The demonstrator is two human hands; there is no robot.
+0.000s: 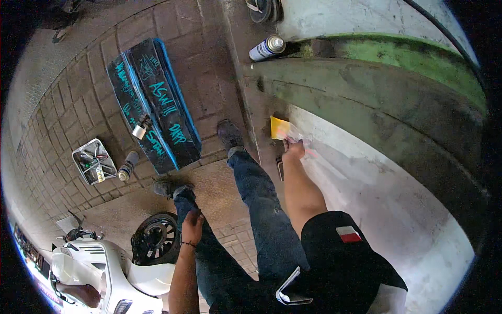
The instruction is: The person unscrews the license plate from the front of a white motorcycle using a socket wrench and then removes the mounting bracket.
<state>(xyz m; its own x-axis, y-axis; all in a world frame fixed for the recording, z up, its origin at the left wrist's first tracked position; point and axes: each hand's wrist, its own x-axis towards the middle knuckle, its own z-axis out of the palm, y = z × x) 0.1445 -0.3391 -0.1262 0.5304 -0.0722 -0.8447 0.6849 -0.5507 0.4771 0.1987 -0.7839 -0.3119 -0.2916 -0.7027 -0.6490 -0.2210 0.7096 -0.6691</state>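
My right hand (294,149) reaches out along the white wall at the right. Its fingers are closed on a small plastic packet (281,127), yellow with a pale middle and a see-through part toward my fingers. What is in the packet is too blurred to tell. My left hand (192,225), with a dark band at the wrist, rests on my left leg near the knee. Its fingers lie along the jeans, and no object shows in it. Beside my right foot, near the foot of the wall, a small dark object (280,168) is partly hidden by my forearm.
A black and blue box (175,118) with turquoise handwriting lies ahead, a silver cylinder (139,131) on it. To its left are a metal tray (78,159) of small tools and a spray can (127,166). Another spray can (267,48) stands by the green ledge (366,51). A white scooter (86,261) and wheel (157,238) are lower left.
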